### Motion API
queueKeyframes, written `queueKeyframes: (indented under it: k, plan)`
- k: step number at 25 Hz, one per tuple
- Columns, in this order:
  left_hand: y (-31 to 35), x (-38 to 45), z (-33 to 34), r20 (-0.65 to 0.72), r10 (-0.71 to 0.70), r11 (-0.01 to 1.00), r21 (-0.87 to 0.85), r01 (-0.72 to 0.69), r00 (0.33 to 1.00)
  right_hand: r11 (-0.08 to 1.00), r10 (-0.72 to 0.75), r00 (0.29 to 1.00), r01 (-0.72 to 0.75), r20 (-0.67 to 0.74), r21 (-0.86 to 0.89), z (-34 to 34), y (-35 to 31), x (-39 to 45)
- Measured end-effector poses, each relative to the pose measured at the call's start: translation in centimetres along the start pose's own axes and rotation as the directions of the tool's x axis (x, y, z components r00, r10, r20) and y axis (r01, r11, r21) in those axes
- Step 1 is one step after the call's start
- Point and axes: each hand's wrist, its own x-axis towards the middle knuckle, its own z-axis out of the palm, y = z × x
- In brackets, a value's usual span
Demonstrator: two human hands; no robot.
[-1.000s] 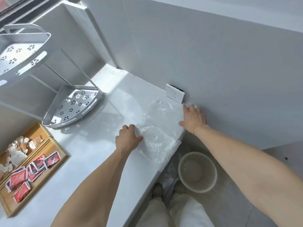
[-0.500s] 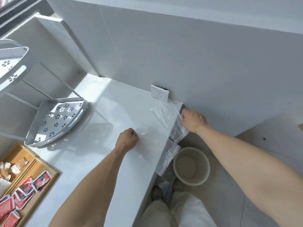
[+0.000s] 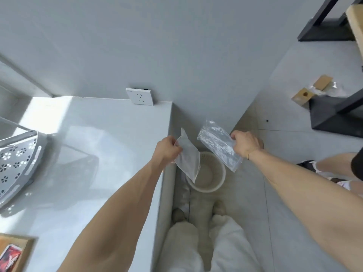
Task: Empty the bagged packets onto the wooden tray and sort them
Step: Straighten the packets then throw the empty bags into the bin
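My left hand [image 3: 165,149] grips one empty clear plastic bag [image 3: 187,159] past the counter's right edge. My right hand [image 3: 244,144] grips a second clear plastic bag [image 3: 218,144], also empty as far as I can tell. Both bags hang in the air above a round white wastebasket [image 3: 214,184] on the floor. Only a corner of the wooden tray [image 3: 23,246] shows at the bottom left, with a red packet [image 3: 9,256] lying in it.
The white counter [image 3: 88,154] runs along the left, with a perforated grey corner rack [image 3: 17,163] on it and a wall socket [image 3: 139,96] behind. Another person's limbs [image 3: 334,165] show at the right edge. Black furniture legs [image 3: 334,116] and wooden blocks [image 3: 303,95] are on the floor.
Both hands lifted the two plastic bags off the counter and carried them right, over the wastebasket. The view swung right, leaving most of the wooden tray out of frame.
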Motion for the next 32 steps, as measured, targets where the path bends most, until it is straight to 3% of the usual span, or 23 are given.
queueKeyframes:
  k: [10, 16, 23, 32]
  plan:
    - [-6.8, 7.3, 17.0, 0.004, -0.238, 0.956, 0.177, 0.233, 0.971, 0.995, 0.043, 0.973, -0.063, 0.229, 0.083, 15.2, 6.8, 5.5]
    - [-14.8, 13.8, 26.9, -0.044, -0.261, 0.947, 0.181, 0.264, 0.964, 0.991, 0.082, 0.951, -0.109, 0.299, 0.074, 27.8, 9.7, 11.1]
    - [-23.0, 23.2, 36.9, -0.06, -0.261, 0.95, 0.163, 0.267, 0.964, 0.999, 0.034, 0.967, -0.037, 0.251, 0.009, 40.5, 10.2, 19.5]
    - [-29.3, 31.9, 44.2, -0.039, -0.318, 0.929, 0.188, 0.319, 0.947, 0.984, 0.078, 0.959, -0.119, 0.272, 0.136, 50.6, 10.6, 26.3]
